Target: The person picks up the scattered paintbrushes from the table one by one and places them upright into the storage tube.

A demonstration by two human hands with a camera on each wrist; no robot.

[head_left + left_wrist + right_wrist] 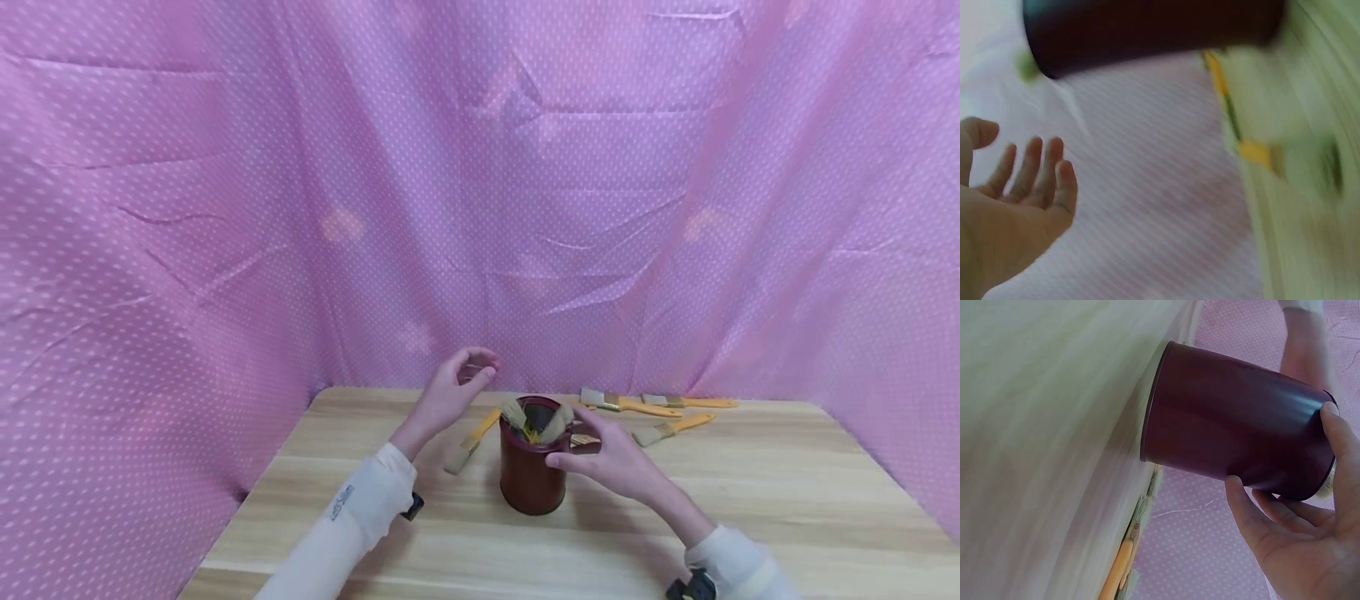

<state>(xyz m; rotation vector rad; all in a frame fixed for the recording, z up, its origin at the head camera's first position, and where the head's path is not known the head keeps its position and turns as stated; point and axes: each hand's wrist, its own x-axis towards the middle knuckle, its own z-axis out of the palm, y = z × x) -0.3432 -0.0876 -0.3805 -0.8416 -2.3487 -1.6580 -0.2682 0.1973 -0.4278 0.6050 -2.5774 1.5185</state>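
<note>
A dark red cylindrical pot [532, 479] stands upright on the wooden table, with paintbrushes [556, 425] in it, bristles up. My right hand [618, 458] holds the pot near its rim from the right. In the right wrist view its thumb lies at the rim and its fingers are round the side of the pot [1229, 419]. My left hand [450, 392] hovers beyond the pot to the left, fingers loosely bent and nothing in them. Between left forearm and pot a yellow-handled paintbrush [472, 440] lies on the table, bristles toward me.
Several more yellow-handled paintbrushes [673, 427] lie at the back right of the table [780, 500], one partly hidden behind the right hand. Pink dotted cloth [480, 208] hangs behind the table and along both sides.
</note>
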